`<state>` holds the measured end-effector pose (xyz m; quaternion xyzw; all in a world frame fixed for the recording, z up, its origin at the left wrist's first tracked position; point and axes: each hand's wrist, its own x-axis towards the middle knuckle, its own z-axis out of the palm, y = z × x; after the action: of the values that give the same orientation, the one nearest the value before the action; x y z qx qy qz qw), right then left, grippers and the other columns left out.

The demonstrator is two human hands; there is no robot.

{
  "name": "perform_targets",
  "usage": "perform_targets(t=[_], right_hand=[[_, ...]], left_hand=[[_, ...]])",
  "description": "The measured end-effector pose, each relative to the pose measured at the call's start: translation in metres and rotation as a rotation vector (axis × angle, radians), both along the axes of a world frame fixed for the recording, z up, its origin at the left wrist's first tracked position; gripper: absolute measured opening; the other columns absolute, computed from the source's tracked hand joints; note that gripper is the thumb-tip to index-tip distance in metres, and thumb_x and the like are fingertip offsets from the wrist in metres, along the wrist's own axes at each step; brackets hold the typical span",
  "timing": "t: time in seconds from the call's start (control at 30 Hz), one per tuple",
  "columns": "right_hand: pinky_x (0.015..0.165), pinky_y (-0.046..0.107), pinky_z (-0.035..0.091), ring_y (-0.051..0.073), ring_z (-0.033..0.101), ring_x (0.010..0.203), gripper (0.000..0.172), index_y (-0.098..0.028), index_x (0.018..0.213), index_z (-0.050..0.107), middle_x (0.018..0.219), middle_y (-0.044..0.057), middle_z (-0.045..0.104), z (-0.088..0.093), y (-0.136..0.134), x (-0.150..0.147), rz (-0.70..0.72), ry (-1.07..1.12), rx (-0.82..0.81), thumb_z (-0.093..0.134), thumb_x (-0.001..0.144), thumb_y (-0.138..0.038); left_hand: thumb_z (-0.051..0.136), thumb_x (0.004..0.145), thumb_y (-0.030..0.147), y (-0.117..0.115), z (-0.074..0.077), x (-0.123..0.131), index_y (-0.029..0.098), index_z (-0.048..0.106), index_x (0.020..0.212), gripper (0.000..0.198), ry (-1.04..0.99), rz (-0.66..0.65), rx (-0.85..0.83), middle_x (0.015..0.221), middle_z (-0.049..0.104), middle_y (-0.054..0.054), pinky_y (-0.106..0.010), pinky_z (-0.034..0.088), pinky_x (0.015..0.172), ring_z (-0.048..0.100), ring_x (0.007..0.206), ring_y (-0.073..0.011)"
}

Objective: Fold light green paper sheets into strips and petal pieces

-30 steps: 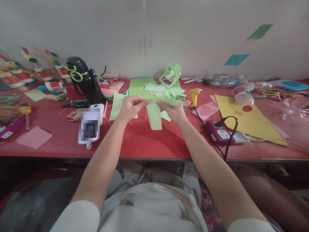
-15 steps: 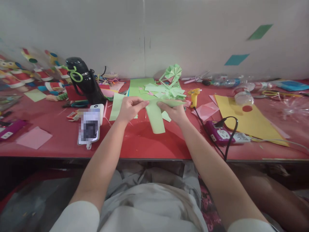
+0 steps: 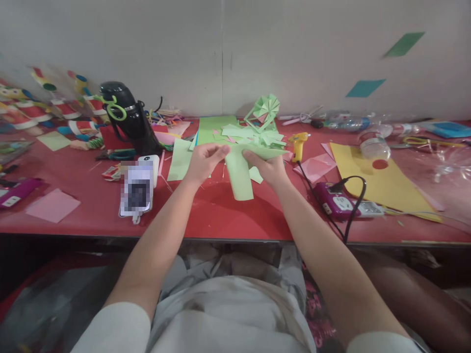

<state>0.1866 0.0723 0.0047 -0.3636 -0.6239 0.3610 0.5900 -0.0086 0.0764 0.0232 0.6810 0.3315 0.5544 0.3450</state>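
Observation:
A folded light green paper is held up over the red table, one strip hanging down and another part reaching to the right. My left hand pinches its upper left edge between thumb and fingers. On the right side, my right hand grips the paper with the thumb on top and the fingers hidden beneath. Behind the hands lie green paper scraps and a folded green paper wheel. A light green sheet rests just left of my left hand.
At the left are a black bottle, a phone and paper figures. To the right stand a yellow glue gun, a purple power socket with cables, yellow paper and a plastic bottle. A person's leg shows at lower right.
The view has shifted slightly. Both hands still hold the green paper, and its hanging strip is almost unchanged.

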Motion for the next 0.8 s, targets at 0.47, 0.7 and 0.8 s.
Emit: perform_targets(t=[0.47, 0.7, 0.8], right_hand=[[0.091, 0.04, 0.058, 0.023, 0.07, 0.098, 0.02, -0.027, 0.092, 0.07, 0.102, 0.002, 0.074, -0.0024, 0.0053, 0.0001, -0.074, -0.009, 0.064, 0.075, 0.081, -0.044], [0.092, 0.04, 0.058, 0.024, 0.07, 0.101, 0.028, -0.024, 0.093, 0.068, 0.103, 0.004, 0.074, -0.0058, 0.0087, -0.0008, -0.112, 0.006, 0.067, 0.076, 0.078, -0.047], [0.095, 0.041, 0.057, 0.024, 0.069, 0.104, 0.03, -0.023, 0.096, 0.068, 0.105, 0.005, 0.074, -0.0061, 0.009, -0.0012, -0.121, 0.006, 0.082, 0.076, 0.079, -0.046]], left_hand=[[0.079, 0.069, 0.057, 0.0001, -0.0032, 0.0037, 0.014, 0.072, 0.072, 0.044, -0.004, -0.024, -0.202, 0.075, 0.073, -0.006, -0.031, 0.059, 0.073, 0.069, 0.075, -0.0183], [0.08, 0.068, 0.058, 0.0028, -0.0072, 0.005, 0.014, 0.072, 0.074, 0.045, -0.03, -0.05, -0.241, 0.08, 0.075, -0.008, -0.034, 0.06, 0.076, 0.071, 0.078, -0.0201], [0.083, 0.064, 0.056, 0.0039, -0.0098, 0.0056, 0.014, 0.072, 0.073, 0.044, -0.037, -0.048, -0.268, 0.079, 0.074, -0.007, -0.034, 0.06, 0.076, 0.07, 0.076, -0.0195]])
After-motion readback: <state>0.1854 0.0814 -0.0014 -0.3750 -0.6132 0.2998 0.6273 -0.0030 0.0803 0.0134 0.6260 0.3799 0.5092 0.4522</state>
